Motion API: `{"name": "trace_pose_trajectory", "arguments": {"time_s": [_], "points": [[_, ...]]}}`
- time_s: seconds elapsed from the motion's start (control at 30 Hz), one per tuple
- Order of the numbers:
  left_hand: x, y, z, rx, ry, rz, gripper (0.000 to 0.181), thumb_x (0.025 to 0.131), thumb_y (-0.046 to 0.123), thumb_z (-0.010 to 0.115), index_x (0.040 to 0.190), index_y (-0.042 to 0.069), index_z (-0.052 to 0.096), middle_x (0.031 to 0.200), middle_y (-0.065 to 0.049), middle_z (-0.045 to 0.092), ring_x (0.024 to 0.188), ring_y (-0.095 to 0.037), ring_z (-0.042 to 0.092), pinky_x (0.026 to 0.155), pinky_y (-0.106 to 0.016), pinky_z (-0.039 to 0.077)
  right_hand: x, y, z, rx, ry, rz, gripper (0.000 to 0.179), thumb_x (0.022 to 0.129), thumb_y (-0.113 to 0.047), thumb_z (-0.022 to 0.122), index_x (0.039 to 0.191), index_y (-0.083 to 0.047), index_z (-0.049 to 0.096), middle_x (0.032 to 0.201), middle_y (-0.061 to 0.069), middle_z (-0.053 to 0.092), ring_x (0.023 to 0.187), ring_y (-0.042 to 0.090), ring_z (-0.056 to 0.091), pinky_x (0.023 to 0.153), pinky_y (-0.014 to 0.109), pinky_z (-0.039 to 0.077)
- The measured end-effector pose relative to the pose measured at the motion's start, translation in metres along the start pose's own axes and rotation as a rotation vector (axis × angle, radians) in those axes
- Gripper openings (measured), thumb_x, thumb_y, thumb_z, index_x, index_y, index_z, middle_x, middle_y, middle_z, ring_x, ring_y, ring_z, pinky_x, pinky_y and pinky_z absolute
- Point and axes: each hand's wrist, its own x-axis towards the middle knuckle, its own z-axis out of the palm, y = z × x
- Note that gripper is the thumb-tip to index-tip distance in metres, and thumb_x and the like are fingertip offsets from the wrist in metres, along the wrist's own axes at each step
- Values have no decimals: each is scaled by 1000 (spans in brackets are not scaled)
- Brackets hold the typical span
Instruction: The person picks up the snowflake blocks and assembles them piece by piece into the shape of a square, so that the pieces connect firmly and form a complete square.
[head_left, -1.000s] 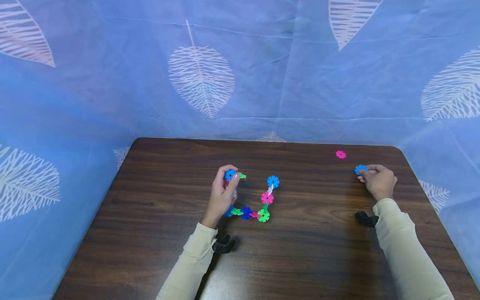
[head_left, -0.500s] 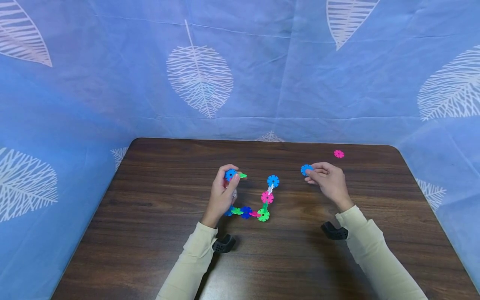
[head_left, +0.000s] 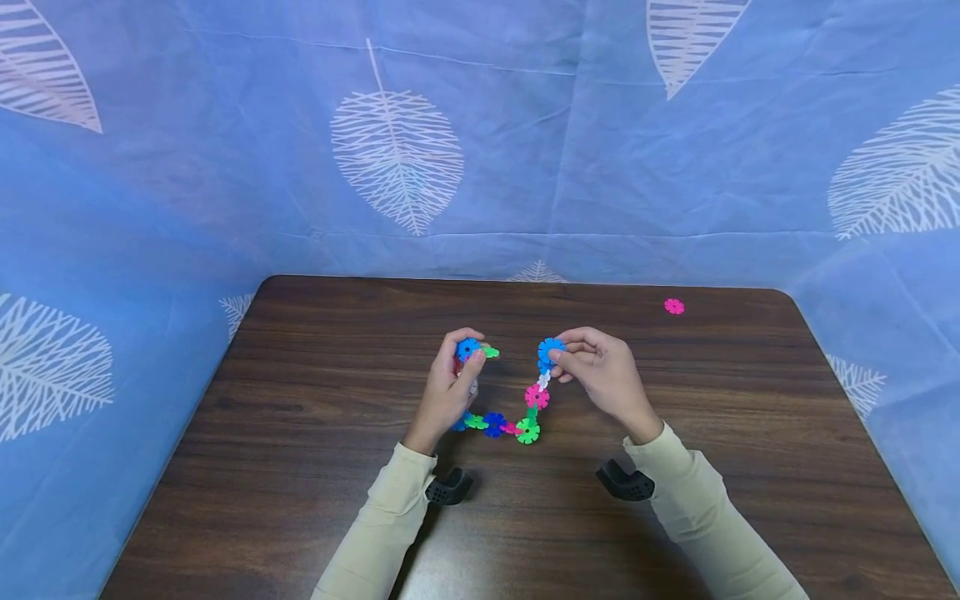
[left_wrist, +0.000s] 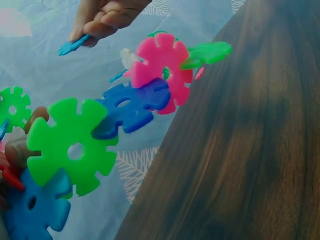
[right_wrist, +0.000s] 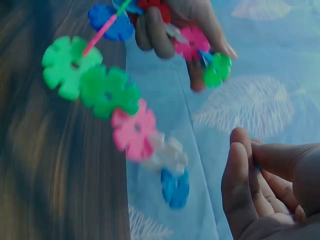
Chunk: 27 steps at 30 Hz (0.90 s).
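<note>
My left hand [head_left: 444,392] grips one part of a U-shaped chain of interlocking snowflake discs [head_left: 494,425], coloured blue, green, pink, white and red. A green disc [head_left: 491,352] ends the chain by the left thumb. The rest hangs above the table and curves right, up to a blue end disc [right_wrist: 175,189]. My right hand [head_left: 606,377] pinches a loose blue disc [head_left: 551,347] between thumb and fingers. In the head view it overlaps the chain's blue end, but the right wrist view shows them apart; there the fingers hide most of the loose disc.
A single pink disc [head_left: 674,307] lies near the back right edge of the dark wooden table [head_left: 360,333]. Behind the table hangs a blue cloth [head_left: 510,167] with white leaf prints. Each wrist wears a black camera mount [head_left: 626,482].
My right hand has carried the loose blue disc leftward from the table's right side to the chain's right end. My left hand and the chain have hardly moved.
</note>
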Motion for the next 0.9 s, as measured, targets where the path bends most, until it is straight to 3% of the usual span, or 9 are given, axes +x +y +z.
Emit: {"name": "trace_pose_trajectory", "arguments": {"time_s": [0.2,0.43,0.9], "points": [[-2,4,2,32,-40,4,28,98,0,44,125,-8,38,73,-7,44,43,-5,37,41,-15,33,-2,-9,16,-3,-46,-27,22,89,-9,65,106,6,61,90,26,66,69,9,70,66,38,59],[-2,2,6,5,-61,-3,29,99,2,43,125,-8,36,75,0,45,43,-3,37,41,-16,34,-4,-8,29,-13,-52,-60,19,88,-9,66,102,4,63,86,21,69,68,7,70,66,31,59],[-3,4,9,49,-60,-36,28,99,3,44,124,-7,38,70,-5,41,44,-2,37,43,-14,33,-4,-12,35,-12,-59,-44,20,90,-12,65,103,4,63,89,27,68,69,12,70,67,27,58]]}}
